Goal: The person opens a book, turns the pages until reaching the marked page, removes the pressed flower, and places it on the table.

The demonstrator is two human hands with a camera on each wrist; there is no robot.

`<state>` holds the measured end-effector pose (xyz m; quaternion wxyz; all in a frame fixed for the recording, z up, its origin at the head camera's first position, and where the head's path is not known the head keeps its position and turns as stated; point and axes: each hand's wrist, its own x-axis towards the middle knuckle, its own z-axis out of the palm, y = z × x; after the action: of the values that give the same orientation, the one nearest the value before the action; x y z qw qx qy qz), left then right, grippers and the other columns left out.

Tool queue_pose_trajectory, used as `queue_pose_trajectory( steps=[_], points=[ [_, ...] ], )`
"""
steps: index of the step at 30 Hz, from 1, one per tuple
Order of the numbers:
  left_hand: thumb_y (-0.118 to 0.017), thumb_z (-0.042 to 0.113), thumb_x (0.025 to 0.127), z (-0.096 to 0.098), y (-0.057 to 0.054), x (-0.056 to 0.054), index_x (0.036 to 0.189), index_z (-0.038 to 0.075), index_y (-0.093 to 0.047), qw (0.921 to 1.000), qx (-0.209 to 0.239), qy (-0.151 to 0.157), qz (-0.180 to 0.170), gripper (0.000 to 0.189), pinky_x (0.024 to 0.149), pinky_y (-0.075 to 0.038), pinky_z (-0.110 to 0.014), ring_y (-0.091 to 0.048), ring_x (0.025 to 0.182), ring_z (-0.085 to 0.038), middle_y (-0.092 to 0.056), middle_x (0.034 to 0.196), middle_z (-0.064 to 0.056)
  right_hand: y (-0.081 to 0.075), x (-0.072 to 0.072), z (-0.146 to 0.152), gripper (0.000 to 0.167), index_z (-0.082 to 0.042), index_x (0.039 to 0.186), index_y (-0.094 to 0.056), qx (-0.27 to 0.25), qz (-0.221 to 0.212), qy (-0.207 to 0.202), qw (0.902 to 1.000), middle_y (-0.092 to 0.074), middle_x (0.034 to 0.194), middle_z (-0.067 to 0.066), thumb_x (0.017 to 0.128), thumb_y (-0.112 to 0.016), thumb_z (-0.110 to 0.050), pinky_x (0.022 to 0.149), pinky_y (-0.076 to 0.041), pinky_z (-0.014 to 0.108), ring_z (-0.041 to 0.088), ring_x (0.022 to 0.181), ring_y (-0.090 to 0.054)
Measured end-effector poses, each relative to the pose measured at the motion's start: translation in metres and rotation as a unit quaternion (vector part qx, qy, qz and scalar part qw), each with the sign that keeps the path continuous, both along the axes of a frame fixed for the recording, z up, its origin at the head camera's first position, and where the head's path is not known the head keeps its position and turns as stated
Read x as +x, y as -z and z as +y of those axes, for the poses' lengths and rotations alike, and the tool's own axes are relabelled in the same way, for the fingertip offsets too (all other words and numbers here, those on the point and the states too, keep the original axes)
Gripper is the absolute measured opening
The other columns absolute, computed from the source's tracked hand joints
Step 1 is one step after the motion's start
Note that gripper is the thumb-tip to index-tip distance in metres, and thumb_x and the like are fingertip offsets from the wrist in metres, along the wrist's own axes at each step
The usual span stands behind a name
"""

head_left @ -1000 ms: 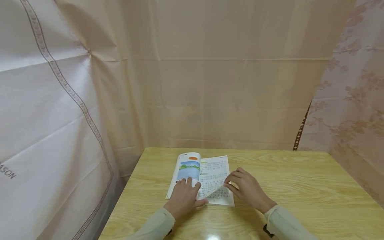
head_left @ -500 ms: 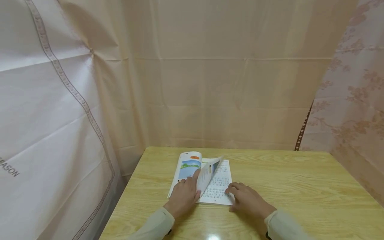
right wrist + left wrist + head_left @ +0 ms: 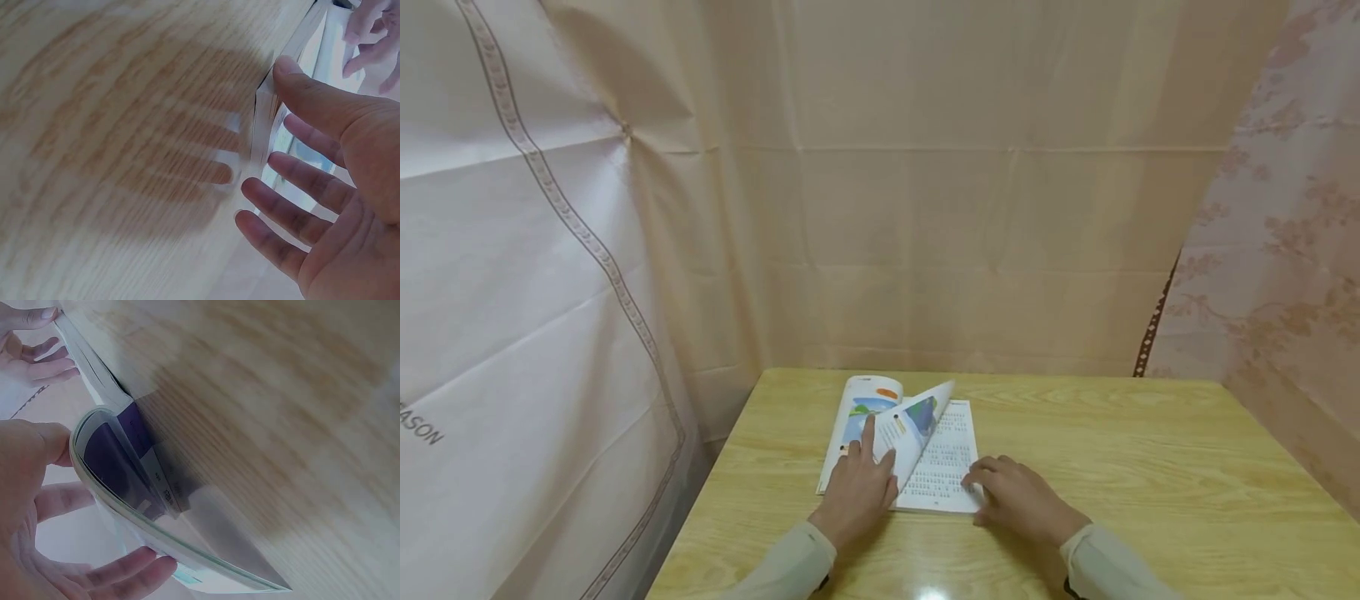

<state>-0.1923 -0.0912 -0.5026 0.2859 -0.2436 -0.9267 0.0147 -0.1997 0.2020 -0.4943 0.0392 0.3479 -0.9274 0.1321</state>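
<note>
An open book (image 3: 955, 467) lies on the wooden table, its left pages bowed upward. One loose page (image 3: 901, 435), with a blue-green picture, slants across the middle, partly over the left side. My left hand (image 3: 857, 487) rests on the left pages, index finger stretched forward over the loose page. In the left wrist view, this hand's fingers spread along the bowed pages. My right hand (image 3: 1018, 502) is at the book's lower right corner. In the right wrist view, its thumb touches the corner of the page block (image 3: 265, 109) while the other fingers reach loosely along the side edge.
The wood-grain table (image 3: 1112, 442) extends around the book on all sides. A beige hanging cloth (image 3: 962, 208) stands behind it, with a pale cloth (image 3: 535, 333) on the left and a flower-patterned one (image 3: 1285, 250) on the right.
The right hand has let go of the page it was lifting and moved down to the book's lower right corner. The loose page has swung leftward, and the left index finger now stretches over it.
</note>
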Motion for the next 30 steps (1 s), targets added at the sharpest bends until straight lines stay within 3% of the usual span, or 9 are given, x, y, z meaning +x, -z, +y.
queue_pose_trajectory(
  steps=[2, 5, 8, 10, 13, 18, 22, 27, 30],
  points=[
    [-0.073, 0.040, 0.092, -0.0002, -0.0011, 0.0007, 0.114, 0.013, -0.075, 0.9999, -0.012, -0.005, -0.002, 0.035, 0.059, -0.054, -0.037, -0.063, 0.093, -0.034, -0.046, 0.146, -0.032, -0.0013, 0.0000, -0.0003, 0.048, -0.014, 0.116, -0.074, -0.001, -0.001, 0.002, 1.0000, -0.067, 0.125, 0.010, 0.076, -0.089, -0.035, 0.090, -0.054, 0.049, 0.030, 0.108, -0.063],
    [-0.069, 0.049, 0.094, -0.0001, -0.0039, 0.0020, 0.111, 0.013, -0.075, 0.9992, -0.037, -0.013, -0.006, 0.040, 0.079, -0.056, -0.045, -0.060, 0.113, -0.039, -0.051, 0.144, -0.027, -0.0023, 0.0000, -0.0008, 0.047, -0.014, 0.115, -0.074, -0.002, -0.007, 0.005, 1.0000, -0.067, 0.125, 0.010, 0.076, -0.089, -0.035, 0.091, -0.054, 0.050, 0.031, 0.109, -0.063],
    [-0.071, 0.052, 0.092, -0.0001, -0.0066, 0.0036, 0.103, 0.010, -0.077, 0.9986, -0.051, -0.012, -0.001, 0.043, 0.098, -0.050, -0.052, -0.052, 0.130, -0.041, -0.060, 0.137, -0.022, -0.0019, 0.0002, -0.0010, 0.047, -0.014, 0.116, -0.075, -0.001, -0.014, 0.006, 0.9999, -0.067, 0.126, 0.011, 0.076, -0.089, -0.035, 0.092, -0.054, 0.051, 0.032, 0.111, -0.063],
    [-0.072, 0.051, 0.090, -0.0002, -0.0078, 0.0044, 0.099, 0.009, -0.075, 0.9984, -0.056, -0.009, 0.003, 0.043, 0.103, -0.046, -0.053, -0.051, 0.134, -0.039, -0.065, 0.130, -0.018, -0.0015, 0.0004, -0.0010, 0.047, -0.013, 0.116, -0.075, -0.002, -0.016, 0.004, 0.9999, -0.067, 0.126, 0.012, 0.076, -0.088, -0.036, 0.093, -0.053, 0.052, 0.033, 0.112, -0.063],
    [-0.073, 0.045, 0.092, -0.0004, -0.0076, 0.0045, 0.105, 0.009, -0.072, 0.9985, -0.055, 0.004, -0.005, 0.038, 0.102, -0.047, -0.050, -0.055, 0.130, -0.033, -0.067, 0.125, -0.014, -0.0020, 0.0006, -0.0005, 0.047, -0.013, 0.115, -0.076, -0.002, -0.012, 0.001, 0.9999, -0.068, 0.125, 0.013, 0.076, -0.088, -0.036, 0.093, -0.053, 0.053, 0.034, 0.112, -0.064],
    [-0.066, 0.027, 0.098, -0.0007, -0.0057, 0.0039, 0.126, 0.018, -0.070, 0.9964, -0.042, 0.045, -0.058, 0.029, 0.107, -0.045, -0.049, -0.053, 0.136, -0.032, -0.061, 0.141, -0.011, -0.0044, -0.0001, 0.0004, 0.047, -0.014, 0.111, -0.078, 0.001, 0.001, -0.001, 1.0000, -0.070, 0.123, 0.012, 0.073, -0.090, -0.037, 0.090, -0.054, 0.050, 0.032, 0.107, -0.065],
    [-0.063, 0.024, 0.098, -0.0018, -0.0048, 0.0053, 0.128, 0.023, -0.071, 0.9938, -0.057, 0.057, -0.077, 0.031, 0.111, -0.041, -0.050, -0.050, 0.139, -0.033, -0.059, 0.145, -0.011, -0.0050, -0.0019, 0.0003, 0.044, -0.016, 0.108, -0.079, 0.002, 0.016, -0.006, 0.9999, -0.072, 0.121, 0.010, 0.071, -0.091, -0.038, 0.083, -0.056, 0.044, 0.028, 0.099, -0.066],
    [-0.062, 0.031, 0.098, -0.0044, -0.0030, 0.0062, 0.128, 0.023, -0.070, 0.9960, -0.071, 0.041, -0.035, 0.032, 0.097, -0.050, -0.049, -0.062, 0.114, -0.031, -0.067, 0.122, -0.011, -0.0045, -0.0026, -0.0002, 0.041, -0.016, 0.106, -0.080, 0.003, 0.019, -0.009, 0.9998, -0.073, 0.120, 0.008, 0.073, -0.090, -0.038, 0.077, -0.055, 0.039, 0.025, 0.094, -0.064],
    [-0.060, 0.036, 0.100, -0.0067, -0.0026, 0.0051, 0.131, 0.023, -0.070, 0.9965, -0.077, 0.029, -0.015, 0.035, 0.087, -0.052, -0.046, -0.062, 0.099, -0.029, -0.066, 0.108, -0.009, -0.0054, -0.0020, 0.0001, 0.040, -0.016, 0.106, -0.080, 0.005, 0.019, -0.003, 0.9998, -0.073, 0.119, 0.008, 0.073, -0.090, -0.037, 0.076, -0.055, 0.039, 0.024, 0.093, -0.063]
  ],
)
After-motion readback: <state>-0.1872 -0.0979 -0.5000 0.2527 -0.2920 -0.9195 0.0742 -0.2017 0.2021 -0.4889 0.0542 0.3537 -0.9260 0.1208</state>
